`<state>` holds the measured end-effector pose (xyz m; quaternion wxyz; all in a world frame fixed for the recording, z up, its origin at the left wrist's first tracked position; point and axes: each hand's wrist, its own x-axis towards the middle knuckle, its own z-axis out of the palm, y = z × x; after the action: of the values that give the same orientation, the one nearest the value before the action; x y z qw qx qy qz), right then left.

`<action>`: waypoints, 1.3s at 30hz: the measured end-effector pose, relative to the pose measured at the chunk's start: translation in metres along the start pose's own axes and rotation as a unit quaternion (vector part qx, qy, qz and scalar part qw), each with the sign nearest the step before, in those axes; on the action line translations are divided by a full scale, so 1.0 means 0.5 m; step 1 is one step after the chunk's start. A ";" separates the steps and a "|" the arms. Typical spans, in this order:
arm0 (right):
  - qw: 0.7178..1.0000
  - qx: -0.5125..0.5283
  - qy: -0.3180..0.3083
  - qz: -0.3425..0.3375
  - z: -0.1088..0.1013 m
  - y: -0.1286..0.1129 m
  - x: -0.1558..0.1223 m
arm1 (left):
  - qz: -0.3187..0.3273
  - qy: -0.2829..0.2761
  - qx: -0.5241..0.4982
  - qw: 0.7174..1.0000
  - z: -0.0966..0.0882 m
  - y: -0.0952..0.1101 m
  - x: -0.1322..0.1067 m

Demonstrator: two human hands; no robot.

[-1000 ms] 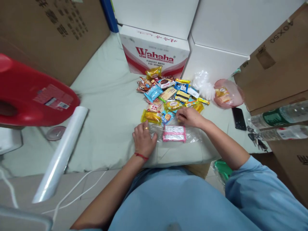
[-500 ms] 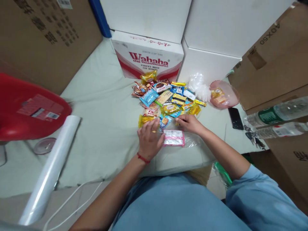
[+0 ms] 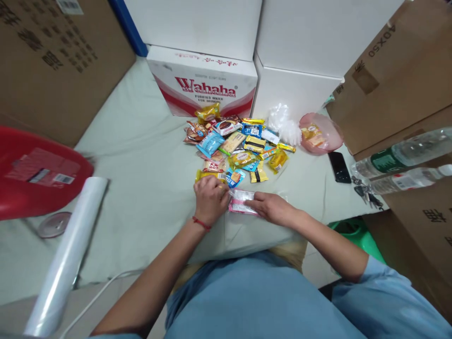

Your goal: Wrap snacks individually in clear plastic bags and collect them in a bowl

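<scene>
A flat pink-and-white packet (image 3: 237,207) lies near the front edge of the cloth-covered table, with clear plastic film around it. My left hand (image 3: 211,200) is closed at the packet's left end, its curled fingers pinching the edge of a clear plastic bag (image 3: 231,192). From the right, my right hand (image 3: 273,208) lays its outstretched fingers across the packet's top. Just beyond both hands spreads a heap of wrapped snacks (image 3: 243,143). A yellow-wrapped snack (image 3: 212,175) and a blue snack packet (image 3: 234,178) lie closest to my left hand.
Behind the heap stands a Wahaha carton (image 3: 206,89). To the right are crumpled clear bags (image 3: 282,125), a pink bowl (image 3: 332,136), a phone (image 3: 339,167), keys (image 3: 365,194) and two plastic bottles (image 3: 406,157). A film roll (image 3: 67,256) and a red container (image 3: 42,174) occupy the left.
My right hand has come down from the heap's edge onto the packet, uncovering a yellow snack. My left hand's fingers have curled in at the packet's left end.
</scene>
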<state>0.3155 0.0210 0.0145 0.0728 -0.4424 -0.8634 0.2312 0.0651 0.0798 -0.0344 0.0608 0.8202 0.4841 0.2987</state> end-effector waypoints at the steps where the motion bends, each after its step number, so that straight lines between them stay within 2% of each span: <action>1: 1.000 -0.001 0.006 0.005 0.011 -0.003 -0.006 | 0.016 0.025 -0.001 1.000 -0.008 -0.003 -0.007; 4: 0.999 0.016 0.025 0.021 0.033 -0.008 -0.016 | 0.085 0.064 0.003 0.994 -0.036 -0.009 -0.024; 7: 0.998 0.039 0.025 0.037 0.043 -0.011 -0.017 | 0.138 0.034 -0.026 0.990 -0.053 -0.007 -0.029; 9: 0.996 0.062 0.034 0.049 0.048 -0.012 -0.018 | 0.122 -0.003 -0.067 0.990 -0.052 0.000 -0.027; 12: 0.992 0.097 0.059 0.063 0.054 -0.016 -0.021 | 0.039 -0.073 -0.124 0.989 -0.040 0.011 -0.015; 15: 0.983 0.141 0.069 0.100 0.058 -0.025 -0.024 | 0.006 -0.142 -0.108 0.984 -0.035 0.007 0.000; 18: 0.954 0.213 0.086 0.193 0.061 -0.038 -0.022 | 0.037 -0.141 -0.060 0.987 -0.050 -0.018 0.005; 21: 0.931 0.249 0.103 0.248 0.065 -0.045 -0.019 | 0.062 -0.133 -0.078 0.986 -0.081 -0.055 -0.014; 23: 0.935 0.242 0.103 0.236 0.066 -0.043 -0.021 | 0.041 -0.140 -0.135 0.980 -0.099 -0.074 -0.037; 24: 0.945 0.228 0.100 0.212 0.067 -0.040 -0.023 | 0.010 -0.137 -0.167 0.976 -0.105 -0.079 -0.049; 26: 0.970 0.181 0.092 0.132 0.068 -0.033 -0.032 | -0.091 -0.101 -0.194 0.972 -0.104 -0.074 -0.070; 28: 0.986 0.129 0.093 0.054 0.071 -0.025 -0.041 | -0.203 -0.038 -0.151 0.967 -0.090 -0.050 -0.083; 30: 0.990 0.092 0.107 0.014 0.076 -0.020 -0.049 | -0.262 0.004 -0.074 0.962 -0.070 -0.015 -0.089; 32: 0.991 0.073 0.117 0.002 0.079 -0.018 -0.052 | -0.268 -0.010 -0.010 0.963 -0.054 0.017 -0.096; 34: 0.991 0.069 0.114 0.007 0.080 -0.019 -0.051 | -0.246 -0.040 0.018 0.968 -0.049 0.036 -0.107; 37: 0.992 0.075 0.098 0.035 0.077 -0.023 -0.047 | -0.214 -0.034 -0.026 0.976 -0.063 0.044 -0.125; 39: 0.992 0.076 0.087 0.051 0.075 -0.026 -0.044 | -0.229 -0.033 -0.096 0.968 -0.081 0.048 -0.128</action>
<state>0.3067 -0.0156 -0.0108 0.1689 -0.4977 -0.8098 0.2607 0.0386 0.0063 -0.0198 0.2220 0.6876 0.6255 0.2944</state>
